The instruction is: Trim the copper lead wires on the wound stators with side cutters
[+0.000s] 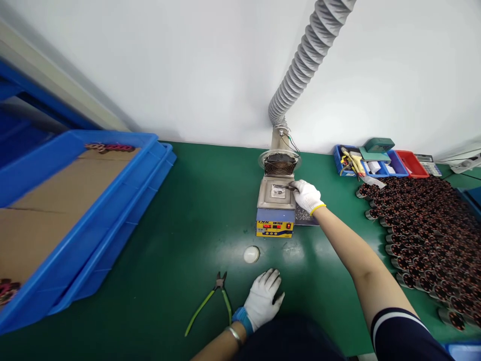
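Note:
My right hand (306, 195), in a white glove with a yellow cuff edge, is closed around a thin dark tool (286, 187); its exact kind is too small to make out. The tool's tip reaches over the small molten-metal opening of a solder pot (265, 199), which has a yellow front panel with red digits. My left hand (262, 298), also gloved, lies flat on the green table with its fingers stretched out. Green-handled cutting pliers (219, 284) lie spread beside it on the left. A small round white dish (251, 254) sits between the left hand and the pot.
A ribbed grey duct (300, 60) rises behind the pot from a fan hood (280, 163). Stacked blue crates (124, 200) stand at left. Many copper-wound motor stators (424, 225) cover the right side. Blue bins (343, 163) with tools and a red bin (413, 163) line the wall.

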Available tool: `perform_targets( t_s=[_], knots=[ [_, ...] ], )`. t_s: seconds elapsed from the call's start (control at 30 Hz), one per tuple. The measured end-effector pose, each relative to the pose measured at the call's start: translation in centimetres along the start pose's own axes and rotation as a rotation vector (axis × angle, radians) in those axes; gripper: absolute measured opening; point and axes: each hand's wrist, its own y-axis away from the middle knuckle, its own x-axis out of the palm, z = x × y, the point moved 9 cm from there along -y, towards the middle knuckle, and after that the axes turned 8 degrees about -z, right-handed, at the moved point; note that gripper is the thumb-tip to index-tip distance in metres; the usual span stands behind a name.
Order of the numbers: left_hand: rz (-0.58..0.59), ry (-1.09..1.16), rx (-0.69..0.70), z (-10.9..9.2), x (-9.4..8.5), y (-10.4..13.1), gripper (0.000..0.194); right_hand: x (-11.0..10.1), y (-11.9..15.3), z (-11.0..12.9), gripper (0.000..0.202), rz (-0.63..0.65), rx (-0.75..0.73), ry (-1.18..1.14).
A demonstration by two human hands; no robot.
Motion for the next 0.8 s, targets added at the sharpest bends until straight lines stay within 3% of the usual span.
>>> perform_targets(
  t_s=[0.43, 0.8],
  knots=[
    [-0.006, -0.007, -0.007, -0.1, -0.1, 0.1, 0.032, -1.4, 2.3, -2.1, 0.035, -0.003, 0.093, -0.127],
    [-0.014, -0.003, -0.001, -0.1, -0.2, 0.1, 0.032, 0.7, 3.0, -0.8, 0.029, 0.075, 0.231, -0.431]
  ],
)
